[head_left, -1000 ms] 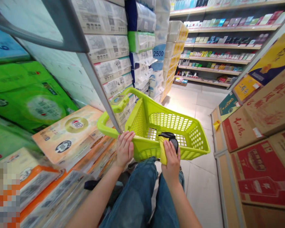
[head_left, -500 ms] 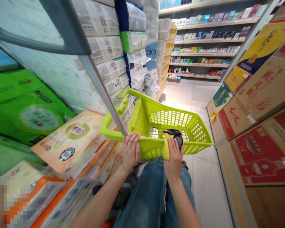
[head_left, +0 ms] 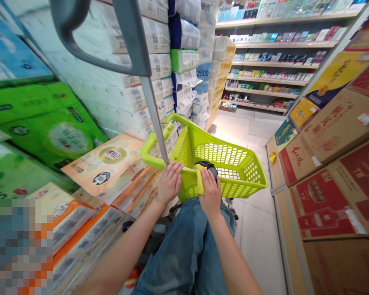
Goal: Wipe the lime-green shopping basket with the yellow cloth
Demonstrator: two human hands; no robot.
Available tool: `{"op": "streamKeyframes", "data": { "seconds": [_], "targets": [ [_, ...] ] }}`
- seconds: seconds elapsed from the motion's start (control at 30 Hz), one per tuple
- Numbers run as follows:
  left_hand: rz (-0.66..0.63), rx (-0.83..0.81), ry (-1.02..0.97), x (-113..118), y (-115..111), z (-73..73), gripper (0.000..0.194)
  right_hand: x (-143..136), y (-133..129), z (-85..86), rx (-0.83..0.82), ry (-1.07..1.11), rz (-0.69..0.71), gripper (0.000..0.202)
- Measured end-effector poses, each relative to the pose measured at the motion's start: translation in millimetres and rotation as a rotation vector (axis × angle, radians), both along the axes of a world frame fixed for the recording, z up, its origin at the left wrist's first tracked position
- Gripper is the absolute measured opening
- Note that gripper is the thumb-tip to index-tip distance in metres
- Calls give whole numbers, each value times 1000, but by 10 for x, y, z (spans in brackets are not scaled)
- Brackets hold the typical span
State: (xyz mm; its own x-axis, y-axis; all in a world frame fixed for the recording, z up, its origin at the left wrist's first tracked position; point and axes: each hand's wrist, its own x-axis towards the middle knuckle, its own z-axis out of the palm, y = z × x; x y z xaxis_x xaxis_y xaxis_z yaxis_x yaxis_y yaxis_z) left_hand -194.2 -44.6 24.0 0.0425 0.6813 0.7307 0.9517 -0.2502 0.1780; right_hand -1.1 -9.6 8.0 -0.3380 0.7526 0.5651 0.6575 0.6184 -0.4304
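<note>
A lime-green basket (head_left: 233,186) with a grey telescopic handle (head_left: 155,114) stands over my jeans-covered legs. My left hand (head_left: 169,182) is wrapped over the basket's near rim, beside the foot of the handle pole. Farther right on the same rim, my right hand (head_left: 210,190) presses a yellow cloth (head_left: 199,180) against the basket's side. A black and grey item (head_left: 212,168) shows just beyond its fingertips, partly hidden by them. The part of the basket's inside that shows has a perforated floor and walls.
Packs of tissue (head_left: 117,155) are stacked close on the left, with taller stacks behind. Cardboard cartons (head_left: 326,196) line the right. Shelves of small goods (head_left: 273,63) stand at the back, and a tiled floor (head_left: 255,229) runs between.
My right hand and the yellow cloth have moved left along the rim, nearer my left hand. The view has shifted, and the grey handle stands more upright and farther right in view.
</note>
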Motion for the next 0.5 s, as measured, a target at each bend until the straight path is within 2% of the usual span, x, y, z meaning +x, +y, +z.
{"op": "streamKeyframes", "data": {
  "seconds": [0.13, 0.23, 0.3, 0.37, 0.5],
  "targets": [
    [7, 0, -9, -21, 1, 12, 45, 497, 137, -237, 18, -5, -83, 81],
    [1, 13, -67, 7, 10, 5, 44, 580, 187, -295, -55, 80, -146, 78],
    [-3, 23, -94, 27, 18, -1, 44, 427, 176, -256, -106, 162, -189, 76],
    [-3, 31, -109, 34, 22, -7, 43, 141, 126, -163, -133, 209, -182, 76],
    [-5, 29, -116, 7, 10, -15, 42, -498, -40, 74, -114, 207, -15, 75]
  ]
}}
